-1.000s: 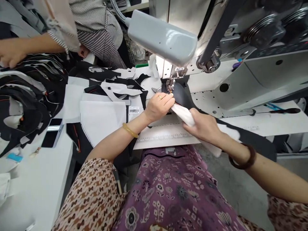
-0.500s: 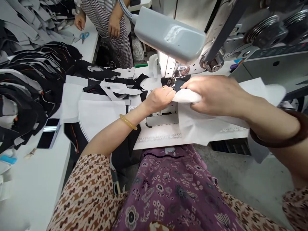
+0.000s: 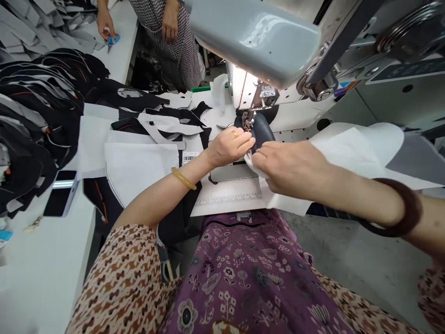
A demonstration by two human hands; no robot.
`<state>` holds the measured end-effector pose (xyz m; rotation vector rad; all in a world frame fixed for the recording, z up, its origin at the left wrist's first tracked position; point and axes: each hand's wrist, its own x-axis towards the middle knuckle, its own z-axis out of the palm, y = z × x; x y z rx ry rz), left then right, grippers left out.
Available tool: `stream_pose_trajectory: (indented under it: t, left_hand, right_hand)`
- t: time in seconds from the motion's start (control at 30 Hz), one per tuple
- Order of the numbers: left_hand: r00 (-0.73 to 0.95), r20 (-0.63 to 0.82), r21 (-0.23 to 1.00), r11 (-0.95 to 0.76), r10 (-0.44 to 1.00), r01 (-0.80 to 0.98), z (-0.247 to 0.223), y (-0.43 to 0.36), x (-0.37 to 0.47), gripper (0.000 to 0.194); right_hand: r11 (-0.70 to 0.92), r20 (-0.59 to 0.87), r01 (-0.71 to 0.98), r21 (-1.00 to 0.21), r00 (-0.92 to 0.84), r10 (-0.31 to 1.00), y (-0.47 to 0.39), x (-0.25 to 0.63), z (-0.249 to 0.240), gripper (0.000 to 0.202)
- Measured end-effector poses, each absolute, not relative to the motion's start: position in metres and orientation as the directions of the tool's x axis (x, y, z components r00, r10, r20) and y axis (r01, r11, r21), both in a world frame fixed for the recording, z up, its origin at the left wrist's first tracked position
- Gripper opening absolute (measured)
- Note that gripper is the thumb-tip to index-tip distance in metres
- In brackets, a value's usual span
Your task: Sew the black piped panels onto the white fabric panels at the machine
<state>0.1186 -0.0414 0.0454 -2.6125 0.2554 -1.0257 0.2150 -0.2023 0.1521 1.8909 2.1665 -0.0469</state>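
Note:
Under the presser foot (image 3: pixel 249 119) of a sewing machine lies a white-backed fabric piece (image 3: pixel 351 144), whose dark face (image 3: pixel 262 132) shows just right of the needle. My left hand (image 3: pixel 231 144), wearing a ring, pinches the fabric's edge right in front of the foot. Close beside it, my right hand (image 3: pixel 290 164) is closed on a folded part of the same piece. The rest of the fabric spreads to the right behind my right wrist and hangs over the table's front edge. My fingers hide the exact edge they hold.
A grey lamp head (image 3: pixel 257 39) hangs low over the needle. Left of the machine lie white and black cut pieces (image 3: pixel 142 157), a phone (image 3: pixel 61 192) and a heap of dark pieces (image 3: pixel 38 116). Across the table, another person's hand (image 3: pixel 105 25) touches blue scissors (image 3: pixel 113 41).
My right hand has drawn slightly down and left, turning the fabric so its dark face shows by the needle. The view has shifted closer. The other person's hand has reached the scissors.

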Motion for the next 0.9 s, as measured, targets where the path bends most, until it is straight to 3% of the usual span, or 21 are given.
stream_pose_trajectory:
  t: [0.1,0.2,0.37,0.63,0.77,0.9]
  left_hand:
    - [0.687,0.624,-0.445,-0.892,-0.373,-0.080,0.054,-0.042,0.115,0.021]
    - [0.633,0.647,-0.490,-0.868,-0.426,-0.084,0.056,-0.045,0.110,0.014]
    - [0.535,0.798,-0.384,-0.918,-0.278,0.096,0.035,-0.056,0.111,0.013]
    - [0.540,0.842,-0.125,-0.977,-0.012,0.173,0.026,-0.053,0.118,0.019]
    - [0.589,0.808,-0.102,-0.987,-0.011,0.122,0.034,-0.052,0.122,0.025]
    - [0.642,0.765,-0.183,-0.973,-0.049,0.144,0.045,-0.044,0.127,0.040]
  right_hand:
    - [0.203,-0.129,0.961,0.187,-0.181,0.975,-0.213,0.208,0.137,0.028]
    - [0.216,-0.084,0.954,0.207,-0.203,0.976,-0.218,0.214,0.132,0.028]
    - [0.197,-0.073,0.965,0.170,-0.187,0.980,-0.218,0.228,0.134,0.022]
    - [0.075,-0.113,0.989,0.129,-0.061,0.992,-0.200,0.233,0.143,0.016]
    - [-0.031,-0.177,0.995,0.093,0.047,0.983,-0.188,0.239,0.154,0.009]
    - [-0.078,-0.125,0.995,0.069,0.086,0.988,-0.178,0.247,0.163,0.003]
